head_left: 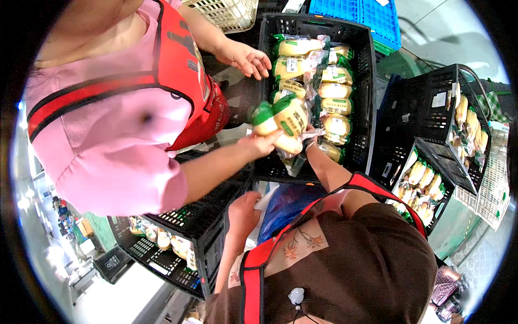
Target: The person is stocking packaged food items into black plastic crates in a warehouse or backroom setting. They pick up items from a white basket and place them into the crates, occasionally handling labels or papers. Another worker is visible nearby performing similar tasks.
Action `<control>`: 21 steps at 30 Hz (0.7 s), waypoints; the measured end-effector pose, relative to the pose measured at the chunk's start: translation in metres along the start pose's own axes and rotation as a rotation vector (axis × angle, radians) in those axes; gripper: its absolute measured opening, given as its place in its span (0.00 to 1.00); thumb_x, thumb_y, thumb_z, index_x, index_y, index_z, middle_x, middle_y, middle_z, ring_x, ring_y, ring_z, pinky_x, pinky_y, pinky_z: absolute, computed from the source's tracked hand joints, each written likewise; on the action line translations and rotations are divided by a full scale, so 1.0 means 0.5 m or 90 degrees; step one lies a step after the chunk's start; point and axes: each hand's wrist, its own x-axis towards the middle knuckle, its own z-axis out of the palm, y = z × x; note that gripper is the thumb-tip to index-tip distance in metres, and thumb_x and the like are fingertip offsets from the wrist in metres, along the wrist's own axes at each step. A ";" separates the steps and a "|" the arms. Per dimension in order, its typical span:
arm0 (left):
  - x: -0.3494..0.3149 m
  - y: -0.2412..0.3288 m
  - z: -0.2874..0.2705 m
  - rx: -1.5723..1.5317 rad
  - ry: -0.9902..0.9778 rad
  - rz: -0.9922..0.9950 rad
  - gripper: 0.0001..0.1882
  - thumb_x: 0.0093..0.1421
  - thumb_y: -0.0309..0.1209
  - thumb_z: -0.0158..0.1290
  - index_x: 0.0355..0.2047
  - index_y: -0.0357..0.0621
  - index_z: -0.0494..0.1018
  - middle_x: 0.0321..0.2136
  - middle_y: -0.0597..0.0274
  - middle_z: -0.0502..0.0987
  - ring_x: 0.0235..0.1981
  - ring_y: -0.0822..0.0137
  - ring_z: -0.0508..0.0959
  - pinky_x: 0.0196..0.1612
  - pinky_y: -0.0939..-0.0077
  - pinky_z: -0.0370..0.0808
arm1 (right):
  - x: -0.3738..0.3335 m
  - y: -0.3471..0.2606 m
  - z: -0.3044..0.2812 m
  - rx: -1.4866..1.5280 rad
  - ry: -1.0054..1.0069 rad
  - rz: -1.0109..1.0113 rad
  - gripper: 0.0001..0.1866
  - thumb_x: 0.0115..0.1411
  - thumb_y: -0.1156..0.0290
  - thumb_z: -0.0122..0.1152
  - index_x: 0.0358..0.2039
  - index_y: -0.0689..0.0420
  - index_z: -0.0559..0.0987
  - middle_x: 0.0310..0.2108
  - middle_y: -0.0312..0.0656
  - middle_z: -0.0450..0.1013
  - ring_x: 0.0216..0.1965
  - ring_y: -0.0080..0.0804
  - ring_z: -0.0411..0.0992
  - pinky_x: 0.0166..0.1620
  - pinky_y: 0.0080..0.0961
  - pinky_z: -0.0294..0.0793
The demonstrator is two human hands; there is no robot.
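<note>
My right hand (311, 135) reaches into a black crate (360, 81) holding two rows of pale-yellow oblong produce (337, 92) in clear-and-green bags. It is up against the bagged produce (291, 116) that a co-worker's hand (264, 143) holds over the near left part of the crate; my fingers are mostly hidden there. Closer to my body, my left hand (244, 211) is closed with curled fingers beside a white plastic edge (265, 198) and a blue plastic bag (288, 208). What it grips, if anything, is hidden. The co-worker's other hand (249, 58) hovers open at the crate's left wall.
A co-worker in a pink top and red apron (181, 59) stands close on the left. Black crates (415, 108) with more bagged produce stand at the right, others (208, 254) at the lower left. A blue crate (356, 19) and a cream basket (229, 13) are at the back.
</note>
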 end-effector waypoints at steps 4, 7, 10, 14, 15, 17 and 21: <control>0.028 0.017 -0.016 0.012 -0.028 0.013 0.14 0.39 0.21 0.53 0.30 0.45 0.73 0.27 0.55 0.76 0.30 0.51 0.77 0.33 0.62 0.73 | 0.209 0.080 -0.178 -0.181 0.018 -0.077 0.17 0.61 0.63 0.43 0.41 0.60 0.75 0.35 0.49 0.76 0.34 0.48 0.74 0.39 0.38 0.73; -0.037 -0.009 0.011 0.002 0.002 -0.078 0.14 0.39 0.21 0.53 0.29 0.46 0.72 0.26 0.55 0.76 0.29 0.51 0.76 0.31 0.61 0.73 | -0.003 -0.061 0.113 -0.783 0.142 -0.222 0.15 0.49 0.60 0.61 0.32 0.58 0.80 0.31 0.50 0.77 0.37 0.48 0.75 0.40 0.36 0.73; -0.020 -0.005 0.006 -0.008 0.002 -0.055 0.14 0.38 0.21 0.53 0.29 0.46 0.72 0.26 0.55 0.75 0.28 0.51 0.76 0.30 0.61 0.72 | 0.033 -0.084 0.098 -0.925 0.146 -0.111 0.14 0.47 0.62 0.64 0.28 0.58 0.78 0.30 0.49 0.76 0.35 0.48 0.75 0.38 0.35 0.73; -0.010 -0.002 -0.002 -0.003 0.008 -0.059 0.14 0.38 0.20 0.53 0.28 0.46 0.72 0.24 0.55 0.75 0.27 0.51 0.76 0.29 0.60 0.72 | 0.005 -0.144 0.134 -1.098 0.082 -0.195 0.21 0.46 0.61 0.66 0.37 0.57 0.72 0.33 0.48 0.75 0.37 0.49 0.74 0.38 0.42 0.73; -0.010 -0.001 -0.004 0.003 -0.002 -0.066 0.13 0.38 0.20 0.52 0.28 0.45 0.71 0.25 0.55 0.75 0.27 0.50 0.76 0.30 0.61 0.72 | 0.006 -0.149 0.130 -1.126 0.040 -0.235 0.24 0.45 0.61 0.68 0.40 0.56 0.70 0.34 0.48 0.75 0.38 0.49 0.73 0.37 0.43 0.73; -0.011 0.002 -0.004 0.012 -0.023 -0.079 0.11 0.40 0.19 0.50 0.28 0.43 0.71 0.26 0.54 0.75 0.28 0.50 0.76 0.31 0.62 0.73 | 0.012 -0.137 0.121 -1.255 -0.053 -0.501 0.19 0.49 0.63 0.61 0.41 0.53 0.71 0.38 0.42 0.72 0.44 0.44 0.70 0.40 0.41 0.71; 0.001 0.003 -0.003 -0.004 0.005 -0.021 0.14 0.40 0.18 0.52 0.30 0.44 0.69 0.30 0.54 0.75 0.30 0.49 0.76 0.31 0.59 0.73 | 0.051 -0.132 0.098 -1.366 -0.227 -0.421 0.19 0.52 0.64 0.56 0.45 0.53 0.72 0.43 0.41 0.70 0.48 0.40 0.67 0.49 0.36 0.66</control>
